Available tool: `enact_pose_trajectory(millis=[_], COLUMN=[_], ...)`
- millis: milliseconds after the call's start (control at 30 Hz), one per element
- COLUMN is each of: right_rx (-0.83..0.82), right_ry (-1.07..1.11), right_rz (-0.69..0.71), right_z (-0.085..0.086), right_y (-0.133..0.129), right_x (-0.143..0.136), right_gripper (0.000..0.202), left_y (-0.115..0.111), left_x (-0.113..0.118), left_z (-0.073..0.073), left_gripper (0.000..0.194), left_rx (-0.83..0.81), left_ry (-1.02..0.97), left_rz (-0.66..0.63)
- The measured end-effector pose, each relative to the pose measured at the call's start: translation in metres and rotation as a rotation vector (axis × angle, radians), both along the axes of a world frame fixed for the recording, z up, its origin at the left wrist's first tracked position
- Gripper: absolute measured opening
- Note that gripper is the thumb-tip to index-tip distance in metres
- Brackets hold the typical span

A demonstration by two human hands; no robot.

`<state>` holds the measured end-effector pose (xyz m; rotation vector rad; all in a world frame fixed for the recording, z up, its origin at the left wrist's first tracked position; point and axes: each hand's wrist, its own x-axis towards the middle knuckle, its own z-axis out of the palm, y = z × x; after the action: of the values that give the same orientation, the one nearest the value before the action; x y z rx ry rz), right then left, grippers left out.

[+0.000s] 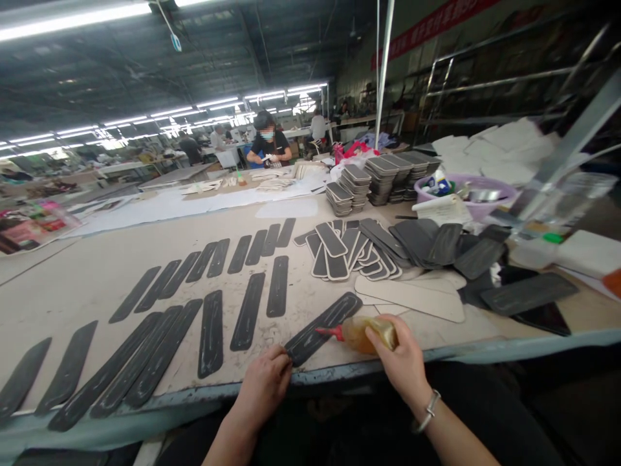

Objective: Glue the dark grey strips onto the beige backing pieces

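Long factory hall under fluorescent strips; wide beige counter (97, 272) strewn with rows of flat dark rubber strips (160, 349). Left hand (264, 388) at near edge, fingers pinching end of one long dark grey strip (323, 327). Right hand (402, 362) wrapped around amber squeeze bottle (361, 333), red nozzle touching that strip. Fanned dark pads (359, 249) beyond; lilac plastic basin (478, 207) further right.
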<state>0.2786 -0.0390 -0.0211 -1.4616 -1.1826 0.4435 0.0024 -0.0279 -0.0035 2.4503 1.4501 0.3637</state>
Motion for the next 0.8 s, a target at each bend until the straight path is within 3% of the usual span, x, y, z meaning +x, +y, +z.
enact_pose_trajectory(millis=[100, 200, 300, 433, 800], right_rx=[-0.102, -0.142, -0.112, -0.059, -0.063], right_ry=[0.621, 1.221, 1.54, 1.665, 1.685], right_rz=[-0.009, 0.082, 0.187, 0.273, 0.361], right_z=[0.002, 0.006, 0.009, 0.011, 0.017], right_y=[-0.001, -0.001, -0.003, -0.011, -0.028], right_x=[-0.001, 0.005, 0.009, 0.006, 0.012], right_gripper=[0.042, 0.032, 0.024, 0.022, 0.017], left_y=[0.001, 0.005, 0.014, 0.021, 0.008], left_x=[-0.002, -0.008, -0.016, -0.017, 0.005], left_z=[-0.002, -0.008, -0.017, -0.017, 0.01], left_gripper=[0.023, 0.021, 0.02, 0.02, 0.01], left_rx=[-0.018, -0.045, -0.078, -0.113, -0.044], left_ry=[-0.034, -0.062, -0.064, -0.041, 0.052], left_rz=[-0.003, 0.02, 0.055, 0.077, 0.218])
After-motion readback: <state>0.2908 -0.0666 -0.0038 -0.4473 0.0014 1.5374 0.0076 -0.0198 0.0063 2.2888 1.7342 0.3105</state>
